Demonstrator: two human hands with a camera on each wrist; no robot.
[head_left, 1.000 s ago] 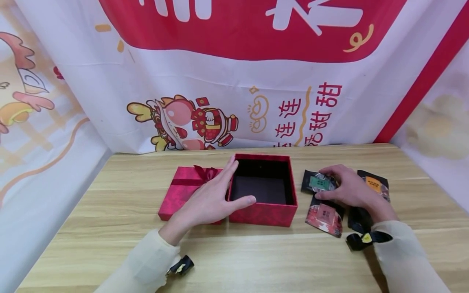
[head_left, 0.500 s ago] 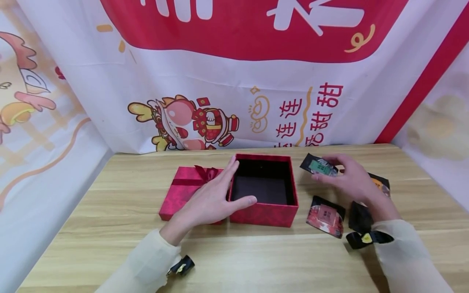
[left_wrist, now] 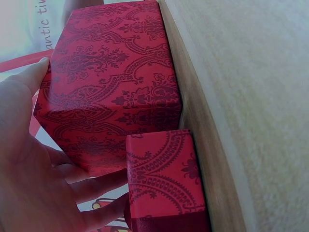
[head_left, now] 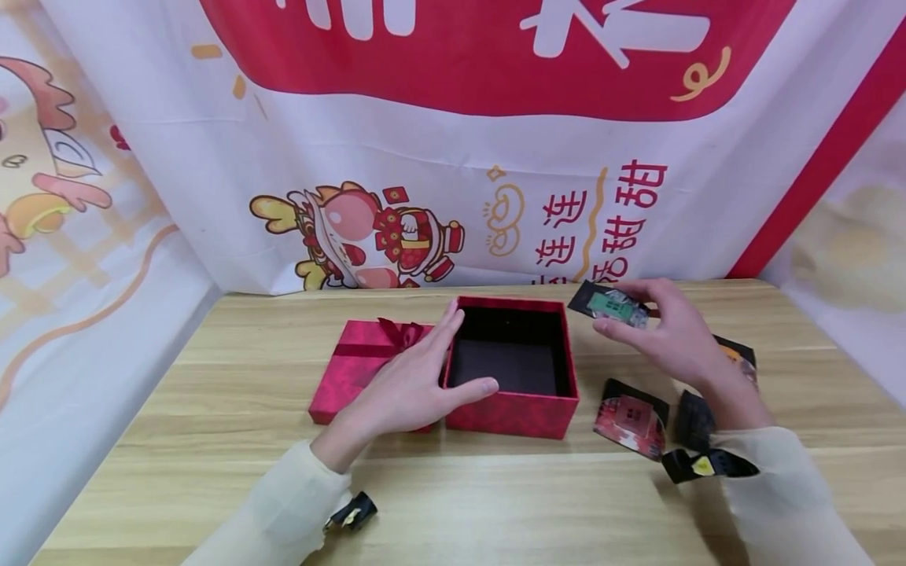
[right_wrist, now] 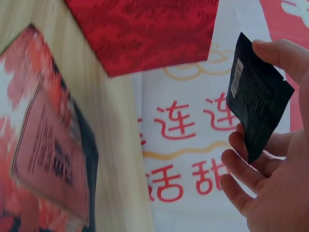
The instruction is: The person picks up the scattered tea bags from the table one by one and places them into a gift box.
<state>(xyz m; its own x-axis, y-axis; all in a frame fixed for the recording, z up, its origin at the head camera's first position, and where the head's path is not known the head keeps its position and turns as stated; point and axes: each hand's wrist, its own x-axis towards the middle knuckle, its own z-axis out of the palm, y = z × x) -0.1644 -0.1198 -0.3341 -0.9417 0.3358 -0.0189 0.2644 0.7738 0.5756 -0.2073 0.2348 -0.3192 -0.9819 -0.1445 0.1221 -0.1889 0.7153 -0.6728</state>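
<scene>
A small black sachet with a green label (head_left: 611, 306) is pinched between thumb and fingers of my right hand (head_left: 672, 330), lifted above the table to the right of the box. Its dark printed back (right_wrist: 256, 96) faces the right wrist camera. My left hand (head_left: 418, 385) lies with fingers extended along the left side of an open red box (head_left: 513, 415), thumb at its front rim. In the left wrist view the fingers reach between the patterned box (left_wrist: 111, 63) and its lid (left_wrist: 164, 174). The box's dark inside holds nothing visible.
Left of the box lies the red lid with a ribbon bow (head_left: 361, 362), partly behind my left hand. A sachet with a pink label (head_left: 632, 419) lies right of the box. An orange-labelled sachet (head_left: 739, 358) and a dark one (head_left: 695, 420) are partly hidden by the right arm.
My right hand has raised the green-labelled sachet off the table and carried it up and slightly left toward the box. The left hand has stayed at the box.
</scene>
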